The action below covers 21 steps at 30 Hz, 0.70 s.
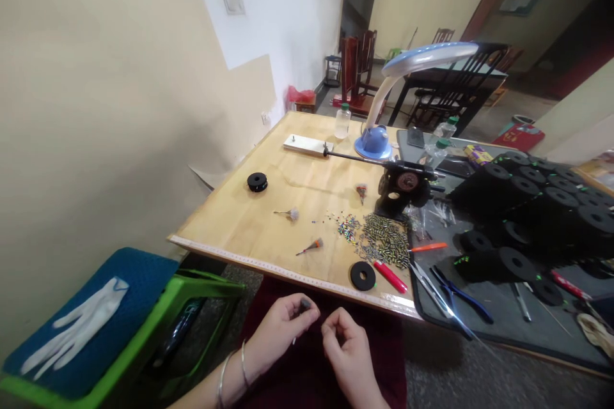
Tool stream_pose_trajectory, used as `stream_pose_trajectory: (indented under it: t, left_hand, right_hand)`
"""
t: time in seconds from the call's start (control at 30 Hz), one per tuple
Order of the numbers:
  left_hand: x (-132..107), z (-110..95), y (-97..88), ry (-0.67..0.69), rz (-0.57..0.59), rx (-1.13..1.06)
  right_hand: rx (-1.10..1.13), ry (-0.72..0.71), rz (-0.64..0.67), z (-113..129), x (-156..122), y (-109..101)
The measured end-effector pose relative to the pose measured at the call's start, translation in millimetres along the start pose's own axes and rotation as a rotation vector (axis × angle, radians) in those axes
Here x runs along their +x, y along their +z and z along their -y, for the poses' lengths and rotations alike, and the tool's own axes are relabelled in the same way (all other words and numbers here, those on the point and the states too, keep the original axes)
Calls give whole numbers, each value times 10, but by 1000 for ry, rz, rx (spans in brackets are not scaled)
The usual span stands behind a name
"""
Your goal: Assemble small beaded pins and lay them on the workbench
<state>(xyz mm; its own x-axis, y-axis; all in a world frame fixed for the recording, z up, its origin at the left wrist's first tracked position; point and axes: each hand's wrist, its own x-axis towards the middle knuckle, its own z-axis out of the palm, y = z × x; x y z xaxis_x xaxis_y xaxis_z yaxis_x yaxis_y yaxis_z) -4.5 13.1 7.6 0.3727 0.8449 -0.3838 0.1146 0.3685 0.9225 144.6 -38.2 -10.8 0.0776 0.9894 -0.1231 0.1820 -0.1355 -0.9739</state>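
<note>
My left hand (pixel 288 323), with two bangles at its wrist, is closed in a pinch in front of the table edge. A small dark grey piece (pixel 305 303) pokes out above its fingers; its kind I cannot make out. Close beside it, my right hand (pixel 348 339) is also pinched, its fingertips apart from the left ones. Whatever it may hold is too small to see. Nearest on the table lie a black foam ring (pixel 355 278), a red-handled tool (pixel 391 277) and a small orange-banded bundle (pixel 311 246).
Striped small parts (pixel 386 239) and coloured beads (pixel 348 228) lie heaped beyond the ring. A black winding device (pixel 405 185) and blue lamp (pixel 374 142) stand behind. Scissors (pixel 432 291), pliers (pixel 463 297) and black spools (pixel 508 262) fill the right mat. A green stool (pixel 201 284) stands left.
</note>
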Motion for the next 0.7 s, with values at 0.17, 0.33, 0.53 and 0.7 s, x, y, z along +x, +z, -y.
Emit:
stream_pose_trajectory:
  t: [0.17, 0.33, 0.53, 0.7]
  left_hand:
    - [-13, -33, -2, 99, -29, 86]
    - [-70, -28, 20, 181, -52, 212]
    - [-70, -27, 11, 185, -36, 204]
    - [-47, -25, -4, 120, -36, 160]
  right_hand:
    - [95, 38, 106, 44, 5, 4]
    - [226, 106, 154, 28, 50, 46]
    - [169, 146, 145, -64, 115, 35]
    - [250, 217, 129, -90, 121, 26]
